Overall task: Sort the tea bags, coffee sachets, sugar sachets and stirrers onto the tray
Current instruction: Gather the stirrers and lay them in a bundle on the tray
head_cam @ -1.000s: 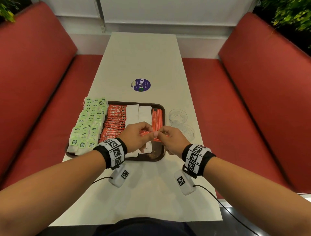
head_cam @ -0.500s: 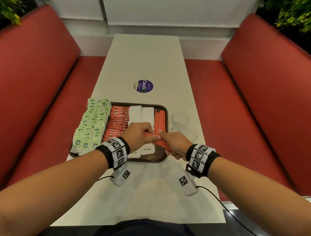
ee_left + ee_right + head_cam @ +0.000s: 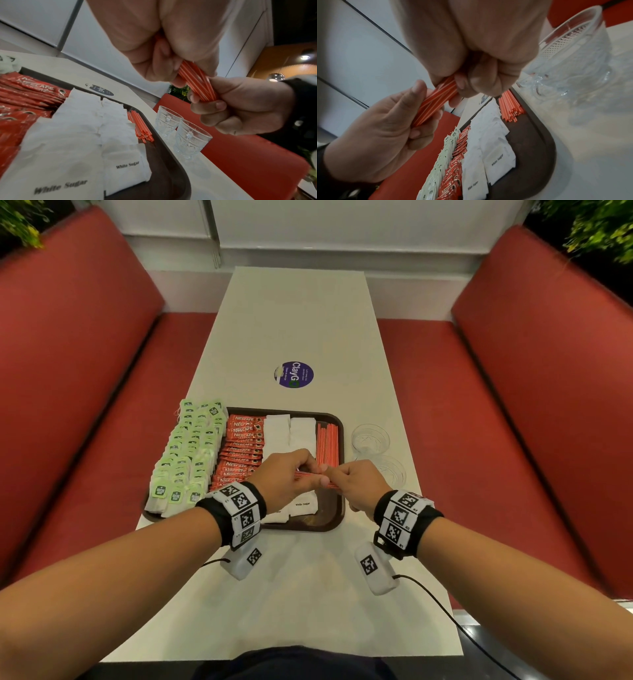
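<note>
Both hands hold one bundle of red stirrers [image 3: 313, 478] crosswise above the near right part of the brown tray [image 3: 337, 518]. My left hand [image 3: 291, 481] grips its left end, my right hand [image 3: 356, 484] its right end; the bundle [image 3: 197, 83] [image 3: 435, 104] shows between the curled fingers. On the tray lie green tea bags [image 3: 185, 460] at the left, red coffee sachets [image 3: 239, 453], white sugar sachets [image 3: 291, 433] and more stirrers [image 3: 327, 443] along the right rim.
Two clear patterned glasses [image 3: 370, 437] [image 3: 390, 474] stand on the white table just right of the tray. A round purple sticker [image 3: 294, 374] lies beyond the tray. Red bench seats [image 3: 513, 405] flank the table on both sides.
The bundle has stayed between both hands over the tray's near right part. It tilted down to the right half a second ago and now lies nearly level again.
</note>
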`<state>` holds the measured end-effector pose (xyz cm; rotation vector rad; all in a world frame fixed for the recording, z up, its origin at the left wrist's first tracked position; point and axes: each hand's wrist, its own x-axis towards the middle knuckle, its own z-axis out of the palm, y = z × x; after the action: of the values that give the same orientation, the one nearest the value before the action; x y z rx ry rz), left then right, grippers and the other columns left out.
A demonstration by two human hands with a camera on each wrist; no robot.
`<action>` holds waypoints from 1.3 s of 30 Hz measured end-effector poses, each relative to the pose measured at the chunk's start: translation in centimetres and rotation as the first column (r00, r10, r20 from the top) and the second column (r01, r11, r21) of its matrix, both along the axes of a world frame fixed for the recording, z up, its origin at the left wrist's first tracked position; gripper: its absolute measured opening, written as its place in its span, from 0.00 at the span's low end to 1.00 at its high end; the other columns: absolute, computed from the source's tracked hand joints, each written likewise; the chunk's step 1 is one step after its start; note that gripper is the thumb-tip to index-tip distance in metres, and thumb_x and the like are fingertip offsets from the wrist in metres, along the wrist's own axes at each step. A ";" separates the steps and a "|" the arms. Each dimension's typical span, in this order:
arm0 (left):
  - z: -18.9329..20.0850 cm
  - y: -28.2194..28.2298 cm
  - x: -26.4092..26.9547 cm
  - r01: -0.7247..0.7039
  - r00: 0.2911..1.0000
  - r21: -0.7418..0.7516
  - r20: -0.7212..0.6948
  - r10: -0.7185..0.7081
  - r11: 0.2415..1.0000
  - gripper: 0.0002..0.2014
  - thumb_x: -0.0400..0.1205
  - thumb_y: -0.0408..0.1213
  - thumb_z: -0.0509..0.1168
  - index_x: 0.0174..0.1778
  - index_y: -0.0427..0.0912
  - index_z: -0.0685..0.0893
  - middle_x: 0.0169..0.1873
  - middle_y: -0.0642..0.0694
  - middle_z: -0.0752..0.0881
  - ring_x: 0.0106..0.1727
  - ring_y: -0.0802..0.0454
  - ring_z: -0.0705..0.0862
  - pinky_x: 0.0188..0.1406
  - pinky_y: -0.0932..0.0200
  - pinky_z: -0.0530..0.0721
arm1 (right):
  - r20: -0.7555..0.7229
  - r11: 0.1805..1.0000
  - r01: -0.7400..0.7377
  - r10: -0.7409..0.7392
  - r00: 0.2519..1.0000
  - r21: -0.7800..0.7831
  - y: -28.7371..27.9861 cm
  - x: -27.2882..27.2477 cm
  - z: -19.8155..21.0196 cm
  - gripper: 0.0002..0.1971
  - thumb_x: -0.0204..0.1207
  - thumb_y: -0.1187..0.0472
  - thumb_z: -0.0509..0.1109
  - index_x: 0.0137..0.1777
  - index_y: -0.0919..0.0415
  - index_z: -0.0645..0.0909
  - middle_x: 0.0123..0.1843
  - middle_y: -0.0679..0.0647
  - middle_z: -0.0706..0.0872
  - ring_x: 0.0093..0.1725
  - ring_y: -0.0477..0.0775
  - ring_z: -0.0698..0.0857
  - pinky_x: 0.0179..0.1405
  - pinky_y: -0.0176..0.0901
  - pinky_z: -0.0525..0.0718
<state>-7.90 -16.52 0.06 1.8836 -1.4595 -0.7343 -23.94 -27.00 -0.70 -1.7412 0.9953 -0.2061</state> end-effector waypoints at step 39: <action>-5.6 -7.7 -5.2 -0.195 0.939 0.569 0.345 -0.016 0.799 0.24 0.78 0.45 0.75 0.63 0.33 0.79 0.56 0.38 0.86 0.54 0.42 0.87 0.42 0.57 0.81 | -0.582 0.959 -0.252 0.133 0.802 -0.128 0.6 -0.6 -6.2 0.13 0.85 0.59 0.66 0.63 0.68 0.75 0.61 0.65 0.84 0.58 0.64 0.85 0.44 0.45 0.74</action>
<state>-13.13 -24.24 -5.55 2.6572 -1.4196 -0.9422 -24.55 -26.39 -6.93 -2.1374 1.2374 0.3910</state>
